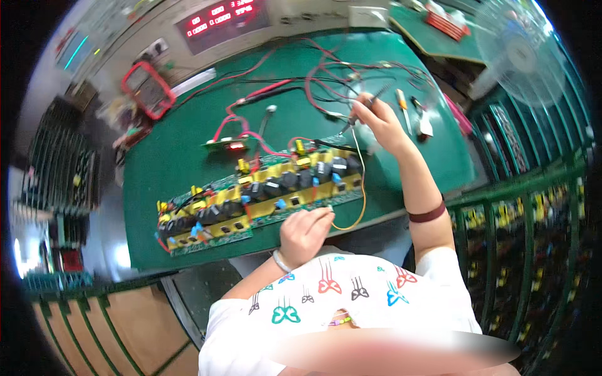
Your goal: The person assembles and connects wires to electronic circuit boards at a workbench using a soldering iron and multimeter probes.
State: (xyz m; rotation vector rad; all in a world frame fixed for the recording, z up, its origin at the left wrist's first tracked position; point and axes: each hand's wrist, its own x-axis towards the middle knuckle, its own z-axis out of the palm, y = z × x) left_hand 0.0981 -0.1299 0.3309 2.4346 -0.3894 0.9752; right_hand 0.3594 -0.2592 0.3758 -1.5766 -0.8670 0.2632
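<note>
A long green circuit board [276, 216], crowded with black cylinders, yellow parts and gold-coloured strips, lies across the green table in front of me. My right hand [379, 122] is closed around a slim dark pen-shaped tool [378, 94] beyond the board's right end, its thin tip pointing down toward the board's far edge. Whether the tip touches is too blurred to tell. From near this tool a pale-to-yellow wire [362, 203] loops down to my left hand [305, 235], which pinches its small whitish end at the board's near edge.
A small board with a red lit display [235, 145] sits behind the long board, with red and black leads. A red-framed multimeter [148, 89] stands far left. An orange-handled screwdriver [402, 109] lies to the right. Beyond are a fan [520, 59] and green racks [527, 250].
</note>
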